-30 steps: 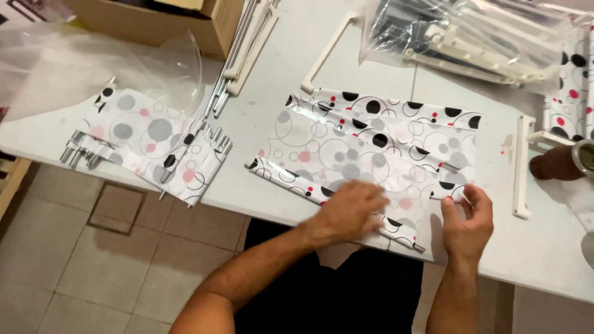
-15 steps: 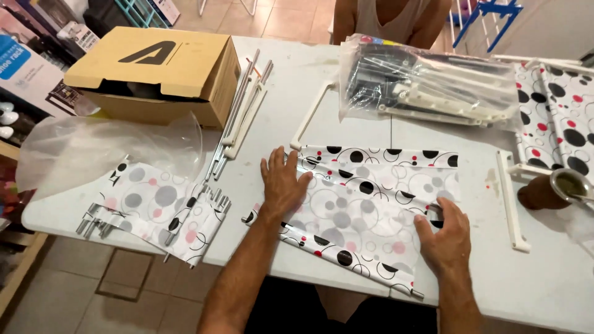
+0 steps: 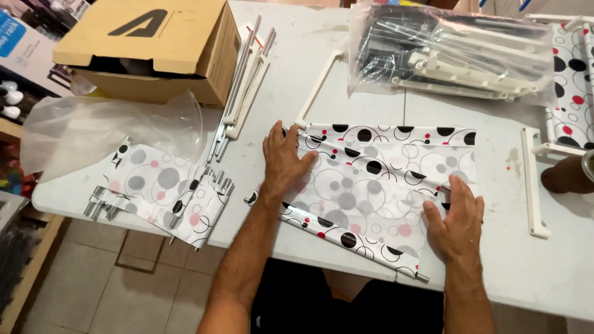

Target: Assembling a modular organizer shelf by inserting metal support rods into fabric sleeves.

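Head view, spotted fabric sheet (image 3: 377, 179) spread flat near the white bench (image 3: 309, 74) front edge, left hand (image 3: 286, 158) open, palm pressing its left end, right hand (image 3: 456, 218) open, flat on its right corner, cardboard box (image 3: 154, 49) far left, bagged white rods (image 3: 451, 52) behind

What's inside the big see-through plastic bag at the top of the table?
The clear plastic bag holds long white plastic bars and some dark parts, lying on the white table. Crinkles and glare hide how many pieces there are and what lies underneath them.
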